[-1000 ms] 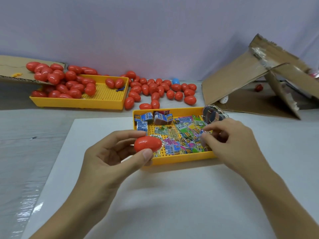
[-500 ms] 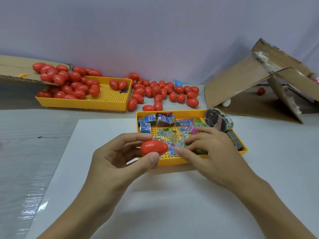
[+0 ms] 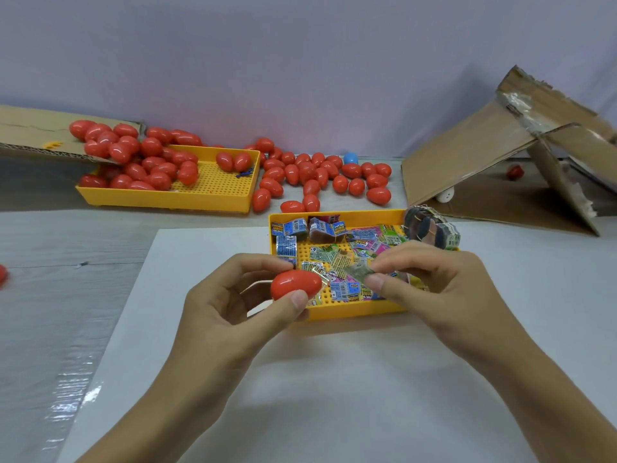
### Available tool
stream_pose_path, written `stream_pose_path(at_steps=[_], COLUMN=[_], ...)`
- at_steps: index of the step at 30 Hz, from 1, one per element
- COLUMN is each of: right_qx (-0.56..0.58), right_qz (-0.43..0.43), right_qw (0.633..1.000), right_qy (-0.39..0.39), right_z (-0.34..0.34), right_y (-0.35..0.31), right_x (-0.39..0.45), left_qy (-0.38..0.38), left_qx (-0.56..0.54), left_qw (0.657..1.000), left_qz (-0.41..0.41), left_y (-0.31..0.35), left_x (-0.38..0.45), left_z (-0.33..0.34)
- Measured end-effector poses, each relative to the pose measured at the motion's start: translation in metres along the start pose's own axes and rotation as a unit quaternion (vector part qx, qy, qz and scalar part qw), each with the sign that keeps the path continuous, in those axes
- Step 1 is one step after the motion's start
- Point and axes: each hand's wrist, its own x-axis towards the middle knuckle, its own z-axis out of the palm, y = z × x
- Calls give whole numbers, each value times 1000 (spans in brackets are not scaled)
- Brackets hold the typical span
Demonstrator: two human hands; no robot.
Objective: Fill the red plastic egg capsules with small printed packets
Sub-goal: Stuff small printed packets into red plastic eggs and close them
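Two yellow trays point(image 3: 354, 310) were there, with many red eggs beyond. The left hand point(image 3: 227, 305) pinched one red egg capsule point(image 3: 295, 284) between thumb and fingers; the right hand point(image 3: 434, 282) pinched one packet point(image 3: 359, 272) just beside it.

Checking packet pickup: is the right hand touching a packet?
Touching. The head view shows the right hand pinching a small packet between thumb and fingers above the tray.

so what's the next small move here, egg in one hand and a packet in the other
Probably open the red egg capsule first. The left hand holds it by thumb and fingers and it looks closed, while the right hand already pinches a small packet just beside it, above the yellow tray. With the shell shut, the packet has nowhere to go.
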Motion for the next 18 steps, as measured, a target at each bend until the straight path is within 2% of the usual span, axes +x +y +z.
stream_pose_path(at_steps=[4,10,14,18], right_qx=[171,301,305,314], right_qz=[51,152,186,201], right_qw=[984,941,932,927], right_qy=[1,-42,-68,-46], right_z=[7,18,27,36], right_y=[-9,-18,-25,-28], right_x=[-4,-10,-18,-22], left_qy=[-9,-41,-61,-62], left_qx=[-7,-3,27,84], left_qw=[1000,998,997,993], left_qz=[17,37,34,48], left_y=[-2,0,2,5], left_x=[-1,-4,-6,-9], left_z=[0,5,9,12])
